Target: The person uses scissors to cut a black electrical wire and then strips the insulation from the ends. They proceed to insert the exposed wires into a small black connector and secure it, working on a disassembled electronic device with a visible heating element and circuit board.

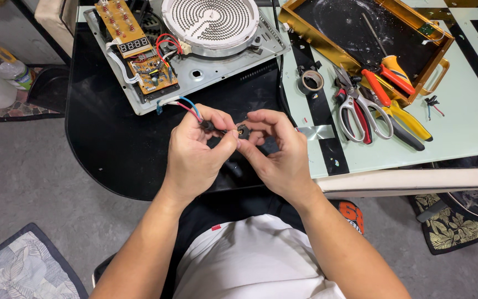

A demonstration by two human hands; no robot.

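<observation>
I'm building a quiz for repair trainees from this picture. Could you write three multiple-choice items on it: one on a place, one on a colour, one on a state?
1. Where does the grey roll of tape lie?
A. On the pale green glass table, left of the scissors
B. Inside the gold tray
C. On the floor mat

2. What colours are the wires running from the metal chassis to the left hand?
A. Green and yellow
B. Red and blue
C. Only white

3. How is the stove's coiled round heating plate seen?
A. Hidden under a closed lid
B. Exposed, beside bare circuit boards
C. Wrapped in cloth

Answers: 1 A, it sits on the table beside the red-handled scissors. 2 B, red and blue strands show above the fingers. 3 B, the coil and orange circuit boards lie open. The right hand pinches a small black part.
</observation>
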